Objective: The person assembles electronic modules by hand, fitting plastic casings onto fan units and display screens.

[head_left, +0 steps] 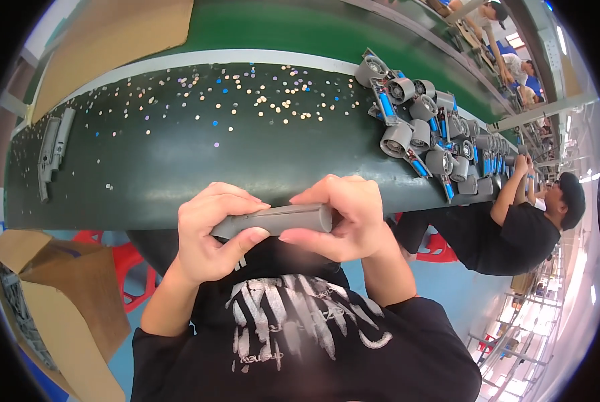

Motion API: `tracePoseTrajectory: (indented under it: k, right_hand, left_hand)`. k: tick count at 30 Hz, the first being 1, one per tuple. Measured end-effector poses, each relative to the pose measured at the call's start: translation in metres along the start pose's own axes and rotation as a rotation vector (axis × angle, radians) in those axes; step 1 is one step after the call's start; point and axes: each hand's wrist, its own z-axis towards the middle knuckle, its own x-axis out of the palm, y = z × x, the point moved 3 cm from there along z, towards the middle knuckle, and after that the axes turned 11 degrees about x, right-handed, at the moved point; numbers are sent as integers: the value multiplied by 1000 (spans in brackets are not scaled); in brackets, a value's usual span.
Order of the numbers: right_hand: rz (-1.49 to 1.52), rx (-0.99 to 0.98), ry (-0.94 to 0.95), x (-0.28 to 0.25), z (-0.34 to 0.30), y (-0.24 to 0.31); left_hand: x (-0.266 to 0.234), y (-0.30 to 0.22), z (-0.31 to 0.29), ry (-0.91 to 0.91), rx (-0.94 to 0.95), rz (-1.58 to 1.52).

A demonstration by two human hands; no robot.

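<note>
Dark green belt (179,154), strewn with small bright specks, is seen beyond the grip. A grey tube-like part (276,220) is clamped at its ends by the left hand (213,234) and right hand (350,218); its underside is hidden by fingers. Grey-and-blue parts (427,134) are heaped beyond the right hand, their details blurred.

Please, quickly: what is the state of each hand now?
Left hand: closed on the grey plastic bar.
Right hand: closed on the same bar, at its other end.
</note>
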Motion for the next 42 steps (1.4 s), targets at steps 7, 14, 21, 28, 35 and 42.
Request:
tracePoseTrajectory:
  k: [7,14,21,28,35,42]
  right_hand:
    - [-102,-174,-137,3,4,14]
    - [39,-163,-274,14,7,26]
    - [326,383,-341,14,12,-19]
    - [1112,762,-292,84,-6,-41]
    - [600,503,-72,68,-12,-66]
    - [135,251,-101,8,47,-16]
  left_hand:
    - [22,13,-24,-160,-31,-189]
    - [36,17,-32,-261,-70,-272]
    - [8,16,8,-277,-269,-415]
    - [45,19,-15,-391,-198,-732]
    - [13,3,7,-254,-260,135]
    - [4,-2,21,-17,115,688]
